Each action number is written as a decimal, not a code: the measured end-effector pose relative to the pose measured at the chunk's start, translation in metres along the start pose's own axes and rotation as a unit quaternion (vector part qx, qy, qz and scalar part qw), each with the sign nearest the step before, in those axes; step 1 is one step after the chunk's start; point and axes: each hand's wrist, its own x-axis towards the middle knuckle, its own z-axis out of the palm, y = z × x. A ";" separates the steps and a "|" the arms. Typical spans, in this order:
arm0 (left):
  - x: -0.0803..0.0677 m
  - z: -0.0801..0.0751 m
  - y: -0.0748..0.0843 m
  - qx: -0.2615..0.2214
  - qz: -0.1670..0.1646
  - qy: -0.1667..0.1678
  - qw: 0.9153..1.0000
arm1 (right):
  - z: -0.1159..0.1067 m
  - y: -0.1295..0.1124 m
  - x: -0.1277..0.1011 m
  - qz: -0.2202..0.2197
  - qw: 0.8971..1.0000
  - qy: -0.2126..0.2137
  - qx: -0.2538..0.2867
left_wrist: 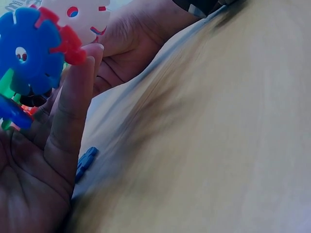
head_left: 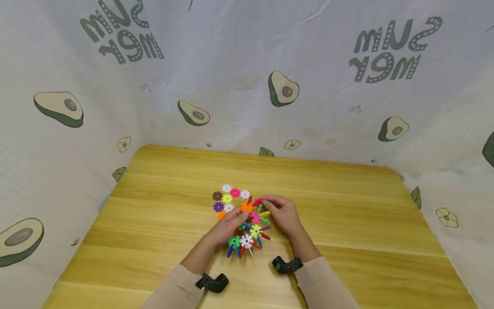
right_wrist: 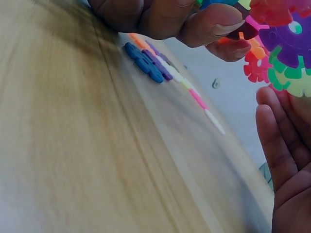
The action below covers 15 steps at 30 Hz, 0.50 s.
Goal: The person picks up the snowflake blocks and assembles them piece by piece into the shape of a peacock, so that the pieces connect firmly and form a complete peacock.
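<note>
My left hand grips a cluster of interlocked notched plastic discs from its left side, the thumb lying over an orange disc. The cluster mixes green, white, yellow, pink, red and blue discs, many slotted in edge-on. At its far right side my right hand pinches a pink disc between thumb and fingertip. In the left wrist view a blue disc and a white disc stand out above the left palm. The right wrist view shows a purple disc above the right hand.
Loose notched discs lie flat just beyond the left hand, among them a brown disc, a white disc and a purple disc. A blue disc lies nearby. Behind the wooden table hangs a printed cloth.
</note>
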 end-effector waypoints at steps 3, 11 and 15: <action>0.000 0.000 0.000 0.005 0.002 -0.001 1.000 | 0.000 0.000 0.000 0.002 1.000 -0.004 -0.002; 0.000 -0.002 -0.002 0.030 0.004 0.013 0.999 | 0.000 0.000 0.000 0.000 1.000 0.001 -0.021; 0.001 -0.002 -0.002 0.017 0.000 0.008 1.000 | 0.000 0.001 -0.001 -0.004 1.000 0.006 -0.025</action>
